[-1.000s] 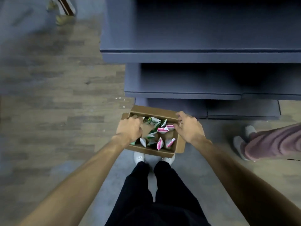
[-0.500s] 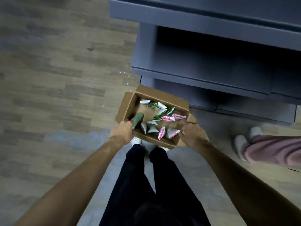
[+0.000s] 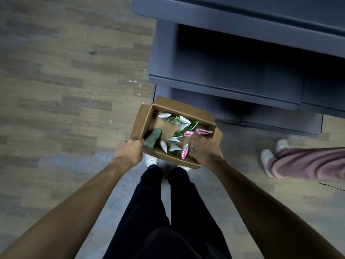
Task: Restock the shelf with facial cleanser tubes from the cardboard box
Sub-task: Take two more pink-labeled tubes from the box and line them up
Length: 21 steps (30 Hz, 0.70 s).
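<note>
The cardboard box [image 3: 147,116] sits mid-frame just below the dark shelf [image 3: 224,86], with the left hand [image 3: 130,148] clamped on its near-left corner and the right hand [image 3: 204,149] reaching in over the near-right side; can't tell if it's got anything pinched yet. Inside is a loose jumble of cleanser tubes [image 3: 179,134], green-and-white ones plus a few pink, and one dark green tube [image 3: 152,140] by the left hand. They look light, squishy and probably a bit slick, so I'd grab each around the middle of the body.
</note>
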Tool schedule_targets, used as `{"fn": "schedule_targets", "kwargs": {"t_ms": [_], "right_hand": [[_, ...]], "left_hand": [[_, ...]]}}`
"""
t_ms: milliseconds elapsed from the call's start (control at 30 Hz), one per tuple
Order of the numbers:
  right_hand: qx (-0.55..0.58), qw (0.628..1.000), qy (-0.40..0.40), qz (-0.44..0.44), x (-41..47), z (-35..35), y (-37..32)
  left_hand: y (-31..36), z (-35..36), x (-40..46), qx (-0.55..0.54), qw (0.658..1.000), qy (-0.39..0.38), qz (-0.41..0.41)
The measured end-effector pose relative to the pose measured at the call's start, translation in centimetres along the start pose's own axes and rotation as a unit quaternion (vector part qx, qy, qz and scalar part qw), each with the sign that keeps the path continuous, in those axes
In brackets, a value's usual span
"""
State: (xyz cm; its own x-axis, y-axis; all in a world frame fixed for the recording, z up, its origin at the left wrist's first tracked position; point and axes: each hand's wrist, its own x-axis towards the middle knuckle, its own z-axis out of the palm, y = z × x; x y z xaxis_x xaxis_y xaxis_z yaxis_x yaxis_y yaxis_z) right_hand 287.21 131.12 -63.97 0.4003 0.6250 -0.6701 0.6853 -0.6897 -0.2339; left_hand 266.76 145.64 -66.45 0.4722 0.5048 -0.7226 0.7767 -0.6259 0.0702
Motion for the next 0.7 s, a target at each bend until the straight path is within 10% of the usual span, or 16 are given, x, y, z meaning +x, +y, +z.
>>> {"fn": "schedule_targets", "kwargs": {"t_ms": [700], "right_hand": [[0.112, 0.991, 0.014, 0.072, 4.9, 9.5, 1.4]], "left_hand": [[1.8, 4.8, 8.4, 0.009, 0.990, 0.004, 0.141]]}}
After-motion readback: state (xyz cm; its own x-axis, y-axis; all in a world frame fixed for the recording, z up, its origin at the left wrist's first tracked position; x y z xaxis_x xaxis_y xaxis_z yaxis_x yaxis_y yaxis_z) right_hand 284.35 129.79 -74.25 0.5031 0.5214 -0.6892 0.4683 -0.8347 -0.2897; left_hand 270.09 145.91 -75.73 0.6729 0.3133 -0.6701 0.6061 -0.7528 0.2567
